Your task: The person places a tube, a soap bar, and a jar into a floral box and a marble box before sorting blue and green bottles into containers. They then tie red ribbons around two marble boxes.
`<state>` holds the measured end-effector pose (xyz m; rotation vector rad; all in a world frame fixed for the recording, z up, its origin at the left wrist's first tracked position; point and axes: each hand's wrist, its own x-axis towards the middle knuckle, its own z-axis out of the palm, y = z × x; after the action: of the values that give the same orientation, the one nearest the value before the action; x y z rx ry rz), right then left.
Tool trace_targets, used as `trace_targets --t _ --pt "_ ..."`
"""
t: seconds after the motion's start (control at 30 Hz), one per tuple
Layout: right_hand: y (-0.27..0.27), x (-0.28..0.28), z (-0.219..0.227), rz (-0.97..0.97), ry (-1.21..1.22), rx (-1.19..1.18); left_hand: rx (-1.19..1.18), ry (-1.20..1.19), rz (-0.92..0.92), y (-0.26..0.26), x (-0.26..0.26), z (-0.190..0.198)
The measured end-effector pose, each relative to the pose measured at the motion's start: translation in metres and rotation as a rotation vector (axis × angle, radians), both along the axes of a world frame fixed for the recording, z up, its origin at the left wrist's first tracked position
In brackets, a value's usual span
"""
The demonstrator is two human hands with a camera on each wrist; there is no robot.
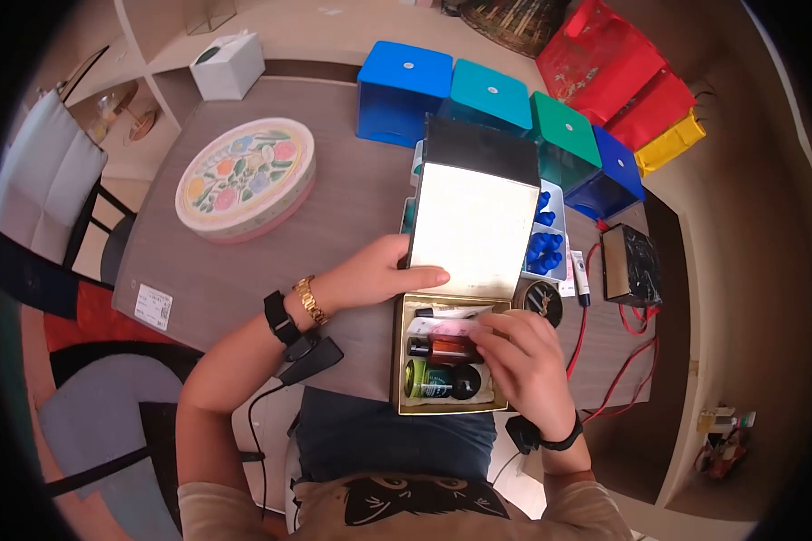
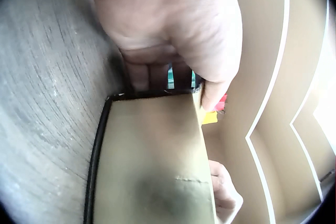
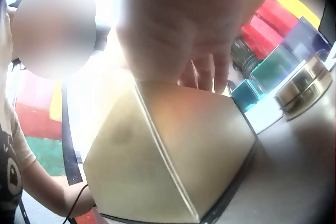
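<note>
1. I see pale shelving (image 1: 740, 216) at right.
2. The grey-brown surface (image 1: 352, 198) spans the centre.
3. The open gold box (image 1: 451, 410) sits lower centre.
4. My left hand (image 1: 390, 272) pinches its lid (image 1: 469, 225); my right hand (image 1: 525, 362) bends over the contents, grip unclear.

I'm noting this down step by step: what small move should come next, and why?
Probably ease the right hand clear of the box: its fingers are by the reddish bottle, which lies inside, while the left hand holds the lid up.

Oval floral box (image 1: 245, 176), red bags (image 1: 600, 68)
</note>
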<state>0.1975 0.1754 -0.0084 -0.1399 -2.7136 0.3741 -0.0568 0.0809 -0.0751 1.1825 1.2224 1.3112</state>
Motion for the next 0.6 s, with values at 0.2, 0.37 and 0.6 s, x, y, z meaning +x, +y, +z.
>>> trace_targets --t 0.2,0.37,0.6 --pt "-0.006 0.031 -0.013 -0.360 0.292 -0.464 0.172 -0.123 0.102 -0.008 0.000 0.015" --pt "-0.015 0.043 -0.049 -0.318 0.539 -1.086 0.217 -0.018 0.136 -0.040 -0.016 0.008" --pt "-0.020 0.056 -0.047 -0.205 0.491 -1.178 0.350 0.311 -0.105 -0.053 0.026 0.061"
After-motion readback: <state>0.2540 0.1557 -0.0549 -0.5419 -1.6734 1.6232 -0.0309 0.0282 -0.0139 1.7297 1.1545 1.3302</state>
